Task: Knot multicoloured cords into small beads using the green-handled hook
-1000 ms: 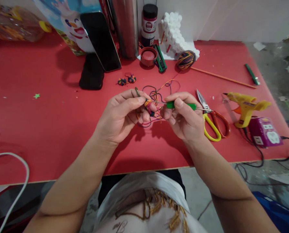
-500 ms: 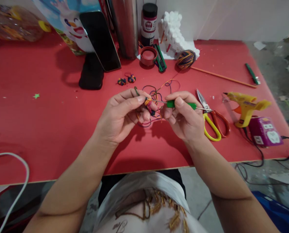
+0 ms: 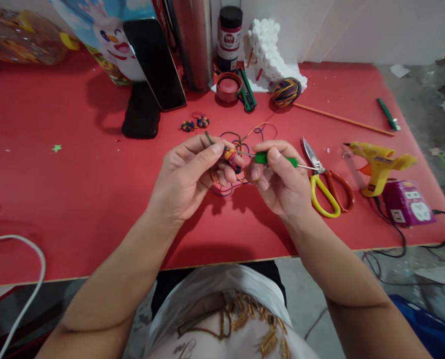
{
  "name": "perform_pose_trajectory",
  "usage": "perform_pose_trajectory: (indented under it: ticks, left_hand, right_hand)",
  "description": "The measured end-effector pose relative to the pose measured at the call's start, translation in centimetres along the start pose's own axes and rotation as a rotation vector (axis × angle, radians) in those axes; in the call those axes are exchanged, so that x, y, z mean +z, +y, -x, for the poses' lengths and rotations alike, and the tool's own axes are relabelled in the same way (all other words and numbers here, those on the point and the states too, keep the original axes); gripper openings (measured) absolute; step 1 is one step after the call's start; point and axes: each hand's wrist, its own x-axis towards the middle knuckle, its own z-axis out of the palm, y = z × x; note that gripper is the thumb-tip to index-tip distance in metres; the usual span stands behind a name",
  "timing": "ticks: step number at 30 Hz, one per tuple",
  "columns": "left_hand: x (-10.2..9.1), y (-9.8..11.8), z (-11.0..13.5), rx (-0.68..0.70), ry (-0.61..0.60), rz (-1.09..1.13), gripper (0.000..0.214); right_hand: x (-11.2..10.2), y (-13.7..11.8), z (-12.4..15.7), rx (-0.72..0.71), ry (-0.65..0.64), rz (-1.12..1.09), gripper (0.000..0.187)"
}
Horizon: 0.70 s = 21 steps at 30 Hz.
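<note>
Between the thumb and fingers of my left hand (image 3: 198, 167) is a small crochet piece (image 3: 230, 155) in orange, pink and dark yarn. My right hand (image 3: 280, 172) grips a crochet hook (image 3: 277, 159) by its green handle. Its thin metal shaft points left and its tip meets the crochet piece; the exact tip is hidden at my left fingertips. Loose yarn (image 3: 259, 130) lies in loops on the table behind and beneath my hands, running back to a multicoloured yarn ball (image 3: 287, 92). Two small crocheted pieces (image 3: 195, 123) lie behind my left hand.
On the red table (image 3: 95, 199), scissors (image 3: 323, 184) lie right of my right hand. Farther right are a yellow glue gun (image 3: 379, 164) and a purple box (image 3: 408, 202). A phone (image 3: 155, 65), metal flask (image 3: 194, 45), red pot (image 3: 228, 88) and green cutter (image 3: 247, 89) stand or lie behind.
My right hand and the hook have shifted slightly left, with the hook's shaft showing shorter between my hands. The crochet piece has turned a little in my left fingers.
</note>
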Motion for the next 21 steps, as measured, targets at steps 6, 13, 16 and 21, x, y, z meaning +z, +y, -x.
perform_pose_trajectory:
  ticks: [6,13,16,21]
  left_hand:
    - [0.13,0.06,0.13,-0.011,0.0,0.005,0.008]
    - [0.03,-0.08,0.12,0.002,-0.014,0.016,0.009]
    - [0.07,-0.17,0.13,0.02,-0.016,0.005,0.007]
    - [0.19,-0.49,0.14,0.072,0.006,-0.021,0.006]
  right_hand:
    - [-0.06,0.19,-0.07,0.062,-0.032,-0.076,0.019]
    - [0.16,-0.13,0.09,0.087,-0.004,-0.06,0.02]
    - [0.28,-0.23,0.13,0.108,0.008,-0.072,0.02]
    - [0.57,-0.08,0.07,0.182,0.03,-0.123,0.02]
